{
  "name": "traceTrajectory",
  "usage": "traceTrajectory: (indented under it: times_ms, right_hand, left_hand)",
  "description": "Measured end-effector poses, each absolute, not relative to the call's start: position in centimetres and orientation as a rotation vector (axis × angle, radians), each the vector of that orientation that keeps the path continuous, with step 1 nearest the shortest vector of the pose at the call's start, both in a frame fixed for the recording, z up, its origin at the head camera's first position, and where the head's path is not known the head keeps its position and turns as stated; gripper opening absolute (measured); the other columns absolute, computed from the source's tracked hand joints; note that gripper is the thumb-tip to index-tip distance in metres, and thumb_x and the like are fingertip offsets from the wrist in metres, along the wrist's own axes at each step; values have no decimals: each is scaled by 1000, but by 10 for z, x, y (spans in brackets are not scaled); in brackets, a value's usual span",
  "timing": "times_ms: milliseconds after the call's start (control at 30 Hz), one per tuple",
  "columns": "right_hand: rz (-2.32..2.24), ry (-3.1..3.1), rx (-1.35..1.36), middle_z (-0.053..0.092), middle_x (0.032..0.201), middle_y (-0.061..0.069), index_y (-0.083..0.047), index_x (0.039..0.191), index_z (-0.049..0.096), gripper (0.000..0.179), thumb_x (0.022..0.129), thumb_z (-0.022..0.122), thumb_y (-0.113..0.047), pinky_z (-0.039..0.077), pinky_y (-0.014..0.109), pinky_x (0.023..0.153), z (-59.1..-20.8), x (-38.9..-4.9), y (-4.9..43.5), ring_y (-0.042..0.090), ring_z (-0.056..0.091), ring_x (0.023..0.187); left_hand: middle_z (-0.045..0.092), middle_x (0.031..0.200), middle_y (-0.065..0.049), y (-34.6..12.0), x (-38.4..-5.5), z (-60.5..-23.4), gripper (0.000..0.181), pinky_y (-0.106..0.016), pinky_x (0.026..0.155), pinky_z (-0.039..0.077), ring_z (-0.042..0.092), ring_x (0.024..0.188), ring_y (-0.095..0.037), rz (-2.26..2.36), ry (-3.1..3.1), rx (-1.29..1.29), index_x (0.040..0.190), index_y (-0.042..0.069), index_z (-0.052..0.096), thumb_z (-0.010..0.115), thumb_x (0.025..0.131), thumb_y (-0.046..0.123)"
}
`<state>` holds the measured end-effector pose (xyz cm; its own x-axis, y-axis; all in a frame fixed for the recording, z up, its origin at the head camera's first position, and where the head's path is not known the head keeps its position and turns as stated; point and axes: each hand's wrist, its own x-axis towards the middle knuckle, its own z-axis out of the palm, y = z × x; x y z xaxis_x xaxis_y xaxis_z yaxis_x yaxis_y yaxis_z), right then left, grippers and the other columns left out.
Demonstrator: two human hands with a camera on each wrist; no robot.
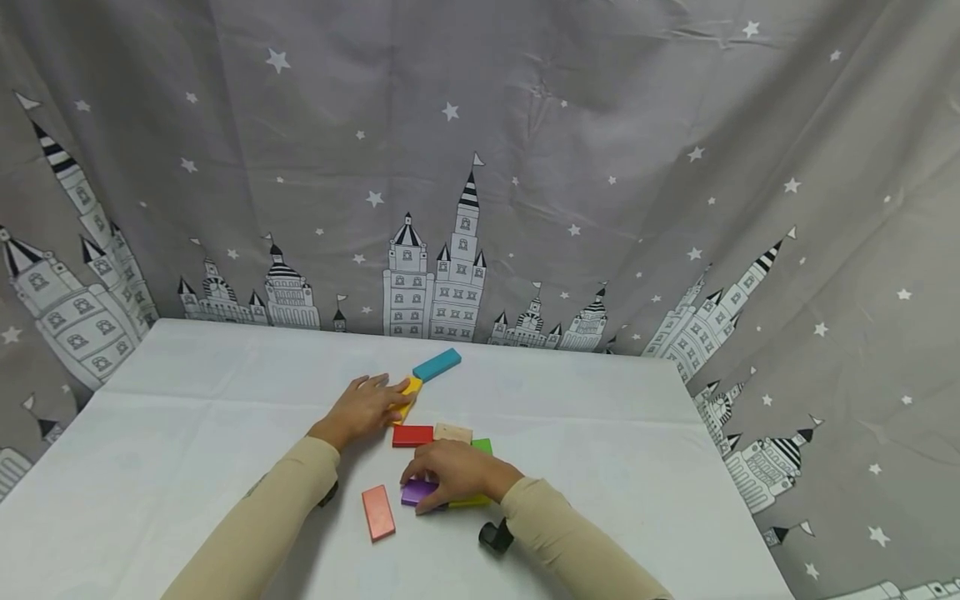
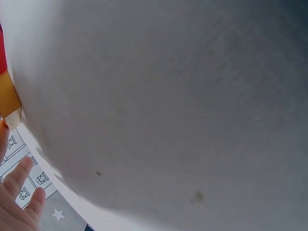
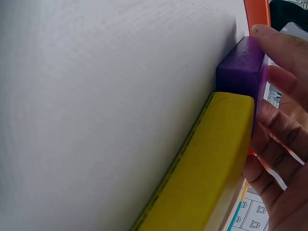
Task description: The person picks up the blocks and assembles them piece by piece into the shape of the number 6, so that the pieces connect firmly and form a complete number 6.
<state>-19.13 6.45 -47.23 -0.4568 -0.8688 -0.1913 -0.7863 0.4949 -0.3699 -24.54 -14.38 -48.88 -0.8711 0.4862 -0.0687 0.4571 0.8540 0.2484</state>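
Note:
My left hand point(image 1: 365, 408) pinches a yellow-orange block point(image 1: 407, 400), one end of which meets the corner of a blue block point(image 1: 437, 365). In the left wrist view the yellow-orange block point(image 2: 8, 96) shows at the left edge, with the other fingers spread beside it. Nearer me, my right hand point(image 1: 456, 469) holds a purple block point(image 1: 417, 493) between thumb and fingers. The right wrist view shows the purple block point(image 3: 240, 65) end to end with a yellow block point(image 3: 207, 159). A red block point(image 1: 412, 436) lies just below the left hand's fingers.
A plain wooden block point(image 1: 453, 432) adjoins the red one, and a green block point(image 1: 482, 446) stands to its right, partly hidden. A salmon block point(image 1: 378, 513) lies apart, left of the purple one. The white table point(image 1: 600, 433) ends at a grey castle-patterned curtain point(image 1: 570, 167).

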Motion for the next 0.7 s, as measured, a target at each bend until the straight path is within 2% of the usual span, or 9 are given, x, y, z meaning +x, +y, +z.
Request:
traceTrajectory:
  times_ms: [133, 400, 700]
  right_hand:
    - [-313, 2404, -1396, 62, 101, -13, -23, 117, 70, 41, 81, 76, -42, 40, 8, 76, -470, -192, 62, -2, 51, 88]
    - [-268, 2374, -1509, 59, 113, -10, -26, 119, 68, 41, 82, 75, -43, 39, 11, 93, -465, -191, 48, 1, 50, 105]
    - [-208, 2229, -1744, 55, 119, -8, -28, 118, 69, 42, 79, 79, -41, 31, 7, 93, -460, -188, 30, 0, 47, 106]
  left_hand:
    - [42, 149, -9, -145, -245, -488, 46, -61, 110, 23, 35, 136, -43, 341, 2900, 737, 137, 16, 56, 62, 93, 29]
    - [42, 149, -9, -147, -247, -489, 46, -62, 110, 22, 34, 136, -43, 355, 2895, 732, 136, 16, 56, 61, 93, 29]
    - [42, 149, -10, -147, -246, -489, 45, -62, 110, 22, 34, 136, -43, 380, 2873, 738, 136, 16, 57, 61, 93, 29]
